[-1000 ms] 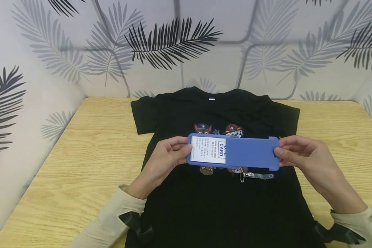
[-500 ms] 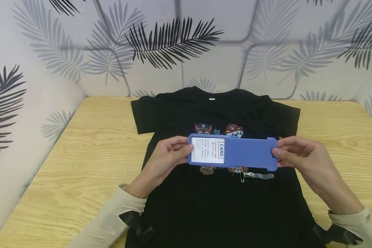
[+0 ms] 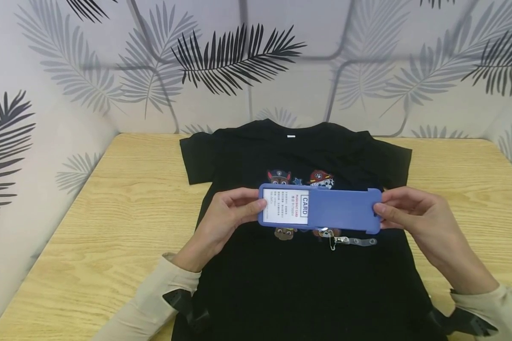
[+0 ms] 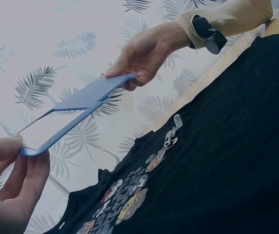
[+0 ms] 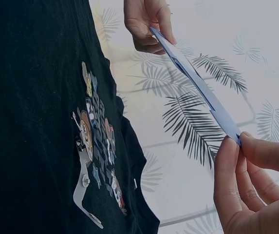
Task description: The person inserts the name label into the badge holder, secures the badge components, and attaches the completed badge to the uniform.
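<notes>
A blue sliding card holder (image 3: 344, 209) is held level above a black T-shirt (image 3: 307, 284), its cover slid partway so a white printed card (image 3: 281, 206) shows in the left part. My left hand (image 3: 226, 218) pinches the frame's left end between thumb and fingers. At the other end, my right hand (image 3: 426, 227) pinches the cover the same way. In the left wrist view the holder (image 4: 88, 97) is seen at a slant, well clear of the shirt. Below it on the shirt lies a badge clip with a clear strap (image 3: 354, 241).
The T-shirt lies spread on a wooden table (image 3: 111, 203), cartoon dog heads (image 3: 285, 234) printed on its chest. A leaf-patterned wall covering (image 3: 222, 94) stands behind and at the sides. Black camera mounts (image 3: 187, 308) are strapped on both wrists.
The right hand has moved slightly left, pushing the blue cover a little further over the white card. The left hand stays in place on the frame.
</notes>
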`<state>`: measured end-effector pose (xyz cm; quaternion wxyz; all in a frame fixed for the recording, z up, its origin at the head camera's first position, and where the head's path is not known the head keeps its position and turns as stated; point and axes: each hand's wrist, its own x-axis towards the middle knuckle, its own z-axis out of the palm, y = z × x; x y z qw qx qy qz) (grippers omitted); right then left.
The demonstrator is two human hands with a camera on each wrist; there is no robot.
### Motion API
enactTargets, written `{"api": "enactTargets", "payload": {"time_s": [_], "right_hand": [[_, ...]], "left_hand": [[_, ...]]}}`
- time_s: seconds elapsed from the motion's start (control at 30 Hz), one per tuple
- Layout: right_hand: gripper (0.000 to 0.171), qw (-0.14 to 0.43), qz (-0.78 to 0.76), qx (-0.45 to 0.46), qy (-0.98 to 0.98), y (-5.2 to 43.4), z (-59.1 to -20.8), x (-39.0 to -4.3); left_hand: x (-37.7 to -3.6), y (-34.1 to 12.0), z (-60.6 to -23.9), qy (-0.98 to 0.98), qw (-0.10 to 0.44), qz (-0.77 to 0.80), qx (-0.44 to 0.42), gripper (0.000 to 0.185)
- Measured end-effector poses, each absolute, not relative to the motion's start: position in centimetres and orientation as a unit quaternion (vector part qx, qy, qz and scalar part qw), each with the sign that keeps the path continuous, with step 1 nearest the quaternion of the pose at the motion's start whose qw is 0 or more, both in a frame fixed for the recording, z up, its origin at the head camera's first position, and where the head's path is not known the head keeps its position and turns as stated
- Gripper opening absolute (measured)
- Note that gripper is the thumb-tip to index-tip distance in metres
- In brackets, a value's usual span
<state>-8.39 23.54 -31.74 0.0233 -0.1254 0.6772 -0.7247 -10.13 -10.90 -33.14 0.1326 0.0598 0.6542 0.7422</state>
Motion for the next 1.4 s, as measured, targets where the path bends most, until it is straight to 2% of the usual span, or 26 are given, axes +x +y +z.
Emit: {"api": "enactTargets", "payload": {"time_s": [0.83,1.17,1.4], "right_hand": [[0.025,0.018,-0.72,-0.128,0.681,23.43,-31.78,-8.3],[0.023,0.017,-0.716,-0.124,0.687,23.37,-31.75,-8.34],[0.023,0.019,-0.716,-0.125,0.686,23.2,-31.75,-8.29]], "left_hand": [[-10.23,-10.87,-33.01,0.641,0.16,0.747,0.075,0.033],[-10.14,-10.76,-32.93,0.634,0.163,0.752,0.074,0.028],[-10.06,-10.64,-32.93,0.666,0.142,0.728,0.075,0.026]]}}
